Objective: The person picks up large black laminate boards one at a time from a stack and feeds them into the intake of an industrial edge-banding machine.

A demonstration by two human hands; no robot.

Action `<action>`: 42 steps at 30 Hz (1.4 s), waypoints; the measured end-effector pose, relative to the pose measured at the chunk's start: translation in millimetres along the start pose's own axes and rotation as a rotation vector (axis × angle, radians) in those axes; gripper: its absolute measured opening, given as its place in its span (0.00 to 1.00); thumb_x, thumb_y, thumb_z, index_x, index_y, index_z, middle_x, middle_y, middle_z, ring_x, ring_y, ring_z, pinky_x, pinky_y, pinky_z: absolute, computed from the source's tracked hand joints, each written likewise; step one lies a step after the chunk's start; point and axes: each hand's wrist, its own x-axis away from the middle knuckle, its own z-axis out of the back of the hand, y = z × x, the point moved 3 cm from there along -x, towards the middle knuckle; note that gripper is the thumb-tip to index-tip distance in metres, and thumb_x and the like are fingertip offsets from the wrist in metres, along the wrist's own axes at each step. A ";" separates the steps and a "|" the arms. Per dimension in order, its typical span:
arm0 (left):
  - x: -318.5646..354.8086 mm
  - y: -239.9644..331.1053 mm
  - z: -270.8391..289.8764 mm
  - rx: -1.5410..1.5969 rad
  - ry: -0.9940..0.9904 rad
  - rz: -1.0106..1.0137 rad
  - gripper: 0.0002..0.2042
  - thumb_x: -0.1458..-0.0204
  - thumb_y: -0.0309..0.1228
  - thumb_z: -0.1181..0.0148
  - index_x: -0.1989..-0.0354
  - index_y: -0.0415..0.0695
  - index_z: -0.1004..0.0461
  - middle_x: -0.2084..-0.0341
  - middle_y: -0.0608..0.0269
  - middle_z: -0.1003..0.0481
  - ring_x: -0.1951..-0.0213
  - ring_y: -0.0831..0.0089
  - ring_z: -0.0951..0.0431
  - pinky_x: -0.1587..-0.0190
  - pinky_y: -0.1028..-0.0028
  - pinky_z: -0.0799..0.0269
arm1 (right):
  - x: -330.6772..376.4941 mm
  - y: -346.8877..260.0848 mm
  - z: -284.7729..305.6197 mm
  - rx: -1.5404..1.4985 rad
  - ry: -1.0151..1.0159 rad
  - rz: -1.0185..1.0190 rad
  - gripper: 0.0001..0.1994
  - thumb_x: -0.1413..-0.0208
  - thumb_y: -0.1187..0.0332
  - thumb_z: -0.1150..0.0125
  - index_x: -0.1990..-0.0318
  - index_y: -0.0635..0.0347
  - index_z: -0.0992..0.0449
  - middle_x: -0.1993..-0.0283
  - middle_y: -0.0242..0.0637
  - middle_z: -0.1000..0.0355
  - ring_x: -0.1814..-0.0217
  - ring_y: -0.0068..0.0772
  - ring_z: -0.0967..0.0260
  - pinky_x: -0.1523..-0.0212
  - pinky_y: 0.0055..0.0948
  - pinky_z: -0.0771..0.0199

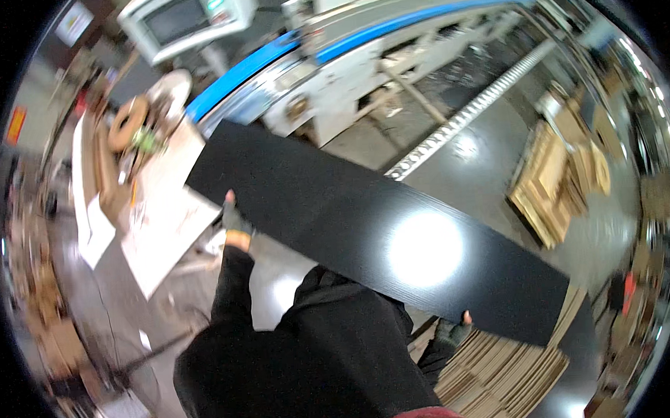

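A long black board (312,195) stretches in front of me, slanting from upper left to lower right, with a bright light glare on its right half. My left hand (235,219), in a grey glove with bare fingertips, grips the near edge toward the board's left end, thumb on top. Toward the right end, my right hand (455,329) holds the same near edge, its thumb over the top face. The other fingers of both hands are hidden beneath the board. Under its right end lies a stack of flat brown cardboard strips (506,369).
A long machine with a blue rail (409,28) runs across the back, a control screen (177,20) at its left. A cluttered white table (161,243) with a tape roll (128,122) stands left. A perforated metal bar (469,113) and stacked wood panels (547,188) are at right.
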 end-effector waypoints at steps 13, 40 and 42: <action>-174.2 -50.8 27.6 -0.273 0.192 0.132 0.28 0.55 0.51 0.26 0.53 0.43 0.24 0.59 0.58 0.20 0.60 0.59 0.20 0.56 0.61 0.22 | 40.3 79.6 91.1 -0.040 0.350 0.097 0.32 0.48 0.61 0.33 0.38 0.68 0.34 0.36 0.46 0.34 0.38 0.48 0.37 0.37 0.44 0.34; -311.1 -62.1 -64.9 -0.514 0.293 -0.123 0.28 0.58 0.43 0.21 0.53 0.39 0.25 0.58 0.63 0.22 0.59 0.66 0.23 0.55 0.68 0.28 | -23.4 147.7 32.6 -0.222 0.769 -0.110 0.46 0.59 0.49 0.22 0.34 0.62 0.37 0.30 0.39 0.40 0.32 0.47 0.41 0.32 0.48 0.39; -320.1 -69.0 -63.4 -0.542 0.315 -0.124 0.30 0.59 0.43 0.21 0.52 0.38 0.25 0.57 0.62 0.22 0.59 0.66 0.23 0.54 0.68 0.27 | -25.3 140.4 36.6 -0.291 0.832 -0.113 0.37 0.58 0.54 0.22 0.42 0.64 0.28 0.37 0.39 0.30 0.40 0.45 0.32 0.41 0.44 0.27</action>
